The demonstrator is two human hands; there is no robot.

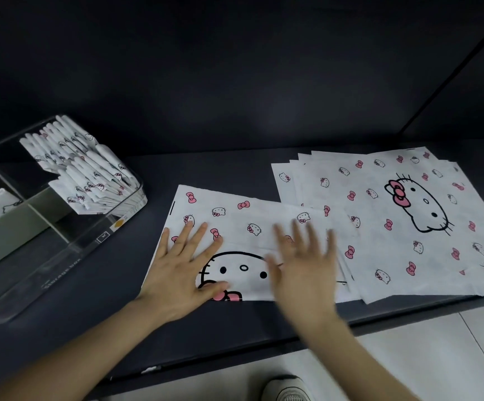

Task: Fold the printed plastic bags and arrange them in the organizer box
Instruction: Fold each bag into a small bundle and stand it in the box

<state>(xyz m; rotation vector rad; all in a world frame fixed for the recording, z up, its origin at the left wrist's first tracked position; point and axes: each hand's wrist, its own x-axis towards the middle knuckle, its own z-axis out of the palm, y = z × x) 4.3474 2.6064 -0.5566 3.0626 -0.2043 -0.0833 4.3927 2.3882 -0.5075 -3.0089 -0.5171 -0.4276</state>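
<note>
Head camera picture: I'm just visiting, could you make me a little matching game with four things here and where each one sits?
Things:
1 organizer box
2 stack of flat bags
3 half-folded bag
4 shoe

Places:
A under the left hand and right hand
B on the floor, bottom edge
C left end of the table, holding folded bags
D right end of the table

Pairs: 1-C, 2-D, 3-A, 4-B

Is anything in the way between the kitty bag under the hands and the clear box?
No, nothing visible. Only dark table shows between the bag and the organizer box on its left. The left hand lies flat on the bag; the right hand is blurred over it.
</note>
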